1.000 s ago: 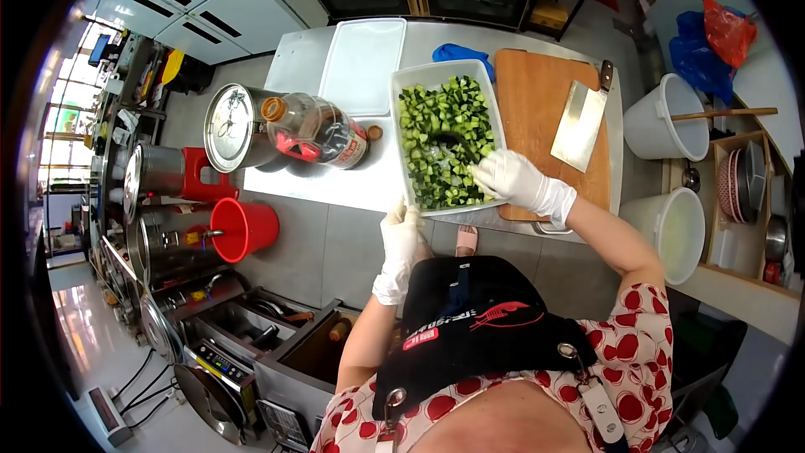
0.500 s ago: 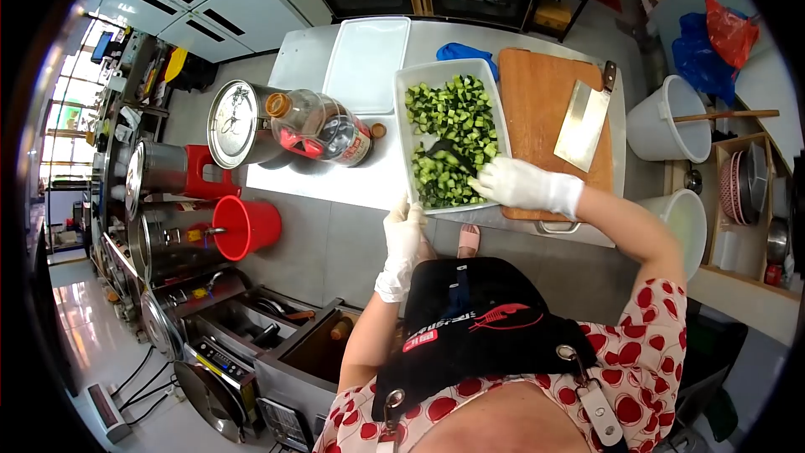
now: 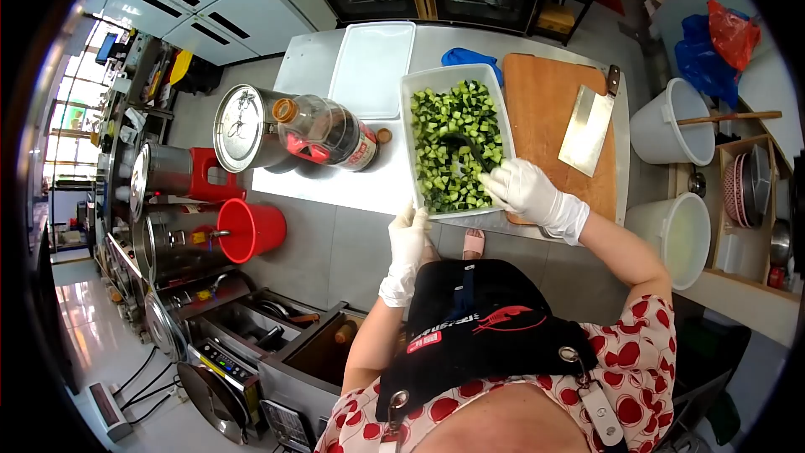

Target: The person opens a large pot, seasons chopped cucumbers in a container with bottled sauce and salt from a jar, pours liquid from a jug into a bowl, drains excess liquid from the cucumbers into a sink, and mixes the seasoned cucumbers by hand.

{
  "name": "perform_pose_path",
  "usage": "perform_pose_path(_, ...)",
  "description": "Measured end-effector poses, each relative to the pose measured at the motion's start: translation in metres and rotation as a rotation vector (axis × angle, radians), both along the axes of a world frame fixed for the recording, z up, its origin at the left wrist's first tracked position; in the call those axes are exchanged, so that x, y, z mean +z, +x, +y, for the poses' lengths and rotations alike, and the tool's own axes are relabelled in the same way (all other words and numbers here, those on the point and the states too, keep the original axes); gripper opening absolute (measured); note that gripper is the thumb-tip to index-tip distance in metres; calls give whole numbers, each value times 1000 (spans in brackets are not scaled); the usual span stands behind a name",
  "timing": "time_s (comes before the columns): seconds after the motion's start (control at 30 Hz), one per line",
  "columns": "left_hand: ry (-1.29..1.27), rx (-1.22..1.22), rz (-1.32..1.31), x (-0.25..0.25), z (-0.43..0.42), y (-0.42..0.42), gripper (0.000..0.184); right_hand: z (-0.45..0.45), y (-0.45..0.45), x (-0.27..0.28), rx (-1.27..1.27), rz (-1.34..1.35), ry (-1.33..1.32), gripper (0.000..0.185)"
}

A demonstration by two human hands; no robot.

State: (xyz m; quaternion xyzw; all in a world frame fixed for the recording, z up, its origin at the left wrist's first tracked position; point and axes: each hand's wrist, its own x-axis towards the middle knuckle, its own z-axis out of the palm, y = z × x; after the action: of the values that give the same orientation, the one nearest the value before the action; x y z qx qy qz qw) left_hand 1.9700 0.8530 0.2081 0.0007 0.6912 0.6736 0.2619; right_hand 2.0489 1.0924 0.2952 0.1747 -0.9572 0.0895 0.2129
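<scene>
A white rectangular tub (image 3: 408, 130) holds diced green cucumber (image 3: 457, 113). My right hand (image 3: 521, 189), in a white glove, is closed on the handle of a black spoon (image 3: 471, 149), whose head rests among the cucumber pieces. At the tub's near left corner, my gloved left hand (image 3: 408, 235) pinches the rim. Right of the tub lies a wooden cutting board (image 3: 537, 109) with a cleaver (image 3: 587, 130) on it. On the left stands a large plastic bottle (image 3: 331, 134) with dark liquid, its cap (image 3: 384, 135) beside it.
A white lid (image 3: 373, 67) and a blue cloth (image 3: 471, 59) lie at the table's back. A lidded metal pot (image 3: 243, 127) stands at the left end. White buckets (image 3: 671, 235) are on the right, a red bucket (image 3: 250, 231) at lower left.
The black spoon has moved through the cucumber, toward me and then back away, with my right hand on it. My left hand has stayed at the tub's corner. The whole view has shifted slightly.
</scene>
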Motion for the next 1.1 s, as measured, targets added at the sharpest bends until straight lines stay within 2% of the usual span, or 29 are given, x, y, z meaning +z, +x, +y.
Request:
perform_pose_path(0.17,-14,8,4,-2,-1,1,38,3,-45,6,-128,166,-139,19)
perform_pose_path(0.3,-34,1,-9,-5,-1,0,37,-3,-76,-9,-89,229,-233,19)
perform_pose_path(0.43,-20,27,-15,-5,0,1,36,-9,-84,-24,-144,148,-176,15)
perform_pose_path(0.67,-40,30,-34,-5,-1,1,36,-20,-82,-26,-203,132,-273,15)
perform_pose_path(0.8,-41,14,-59,5,0,-4,37,-23,-82,-25,-311,130,-468,11)
perform_pose_path(0.93,-30,150,28,31,2,-16,33,-18,-85,-25,-493,36,-906,10)
perform_pose_path(0.97,-154,156,169,25,-1,-24,23,-14,-85,-27,-513,45,-940,10)
perform_pose_path(1.03,-367,156,616,23,1,-41,15,-10,-84,-24,-530,90,-923,11)
perform_pose_path(1.1,-411,65,878,34,9,-60,13,-8,-79,-16,-510,97,-929,11)
